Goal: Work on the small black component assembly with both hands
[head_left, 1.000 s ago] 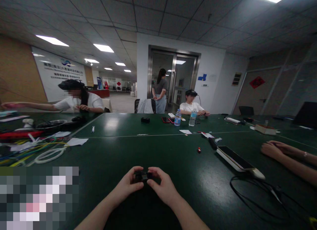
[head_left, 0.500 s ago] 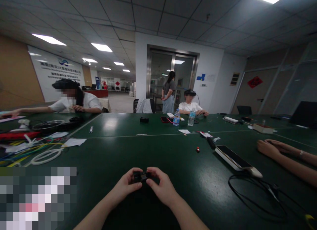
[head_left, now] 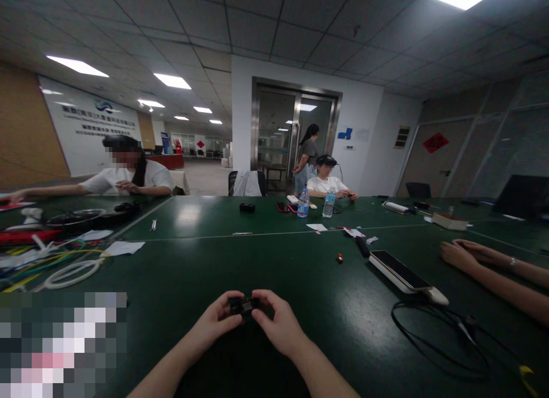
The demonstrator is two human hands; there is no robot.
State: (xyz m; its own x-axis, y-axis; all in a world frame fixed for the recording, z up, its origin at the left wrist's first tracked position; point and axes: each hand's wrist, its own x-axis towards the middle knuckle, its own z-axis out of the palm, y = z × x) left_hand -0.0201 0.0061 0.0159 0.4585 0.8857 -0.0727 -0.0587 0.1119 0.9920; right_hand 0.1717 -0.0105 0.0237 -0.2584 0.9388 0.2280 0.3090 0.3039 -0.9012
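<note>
A small black block-like object (head_left: pixel 246 306) is held between my two hands, over the near part of the dark green table (head_left: pixel 206 266). My left hand (head_left: pixel 218 316) pinches its left end between thumb and fingers. On the other side, my right hand (head_left: pixel 274 315) grips the right end the same way. Fingertips cover both ends, and the object's exact kind cannot be made out. A similar-looking black item (head_left: pixel 247 207) lies farther off on the table.
A phone on a white stand (head_left: pixel 401 270) and a black cable (head_left: pixel 429 335) lie to the right, near another person's hands (head_left: pixel 465 258). Cables (head_left: pixel 72 272) and papers (head_left: pixel 124 248) are at left. Two water bottles (head_left: pixel 303 203) stand beyond. Two seated people work across the table.
My view has shifted slightly, so the scene sits a little farther left. The standing person by the door has moved right. My hands keep their hold on the black object.
</note>
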